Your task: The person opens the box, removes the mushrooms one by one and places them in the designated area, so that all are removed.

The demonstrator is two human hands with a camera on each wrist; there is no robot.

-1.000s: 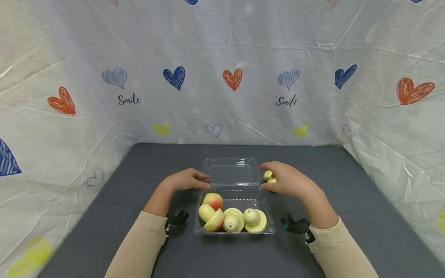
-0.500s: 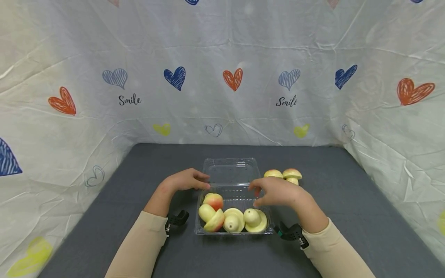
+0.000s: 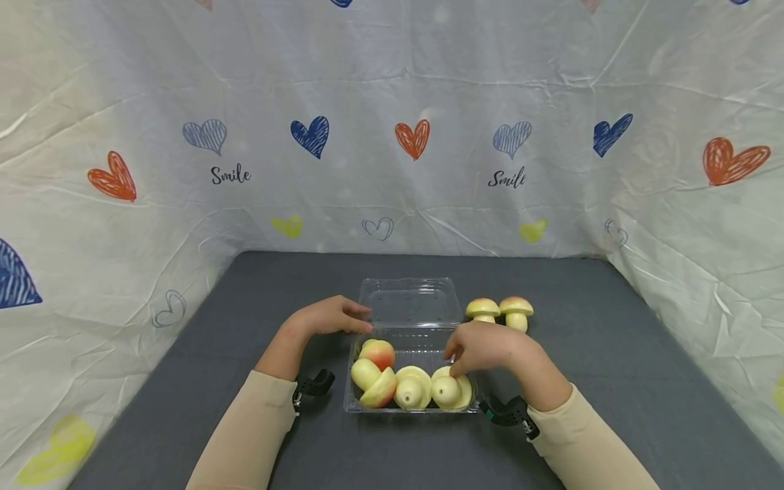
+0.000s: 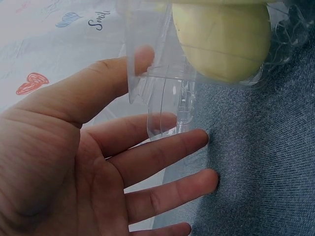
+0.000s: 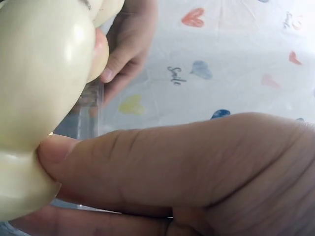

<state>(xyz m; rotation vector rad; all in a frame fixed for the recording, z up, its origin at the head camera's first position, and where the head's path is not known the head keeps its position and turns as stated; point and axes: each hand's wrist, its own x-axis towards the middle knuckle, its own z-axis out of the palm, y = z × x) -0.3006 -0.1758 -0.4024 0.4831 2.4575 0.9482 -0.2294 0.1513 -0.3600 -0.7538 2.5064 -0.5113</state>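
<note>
The right hand (image 3: 486, 345) pinches a glossy, pale-yellow mushroom-shaped piece (image 3: 446, 393), with the thumb against the groove between its stem and cap. This piece lies on its side in the near right part of a clear plastic hinged box (image 3: 407, 336). The left hand (image 3: 327, 317) grasps nothing; its fingers spread loosely by the box's far left corner, and whether the thumb touches the plastic cannot be told.

Inside, 1 similar pale-yellow piece (image 3: 409, 395) sits just left of the pinched piece, and red-blushed pieces (image 3: 378, 354) crowd the left end. The clear plastic lid (image 3: 410, 303) lies folded back on the far side. Beyond the right hand, 2 upright yellow mushroom-shaped pieces with reddish tops (image 3: 516, 307) stand on the dark grey table (image 3: 294, 279); the hand blocks part of the left piece's stem and the box's far right corner. Black wrist straps (image 3: 315, 384) circle both wrists. A white heart-printed curtain (image 3: 459, 95) hangs behind.
</note>
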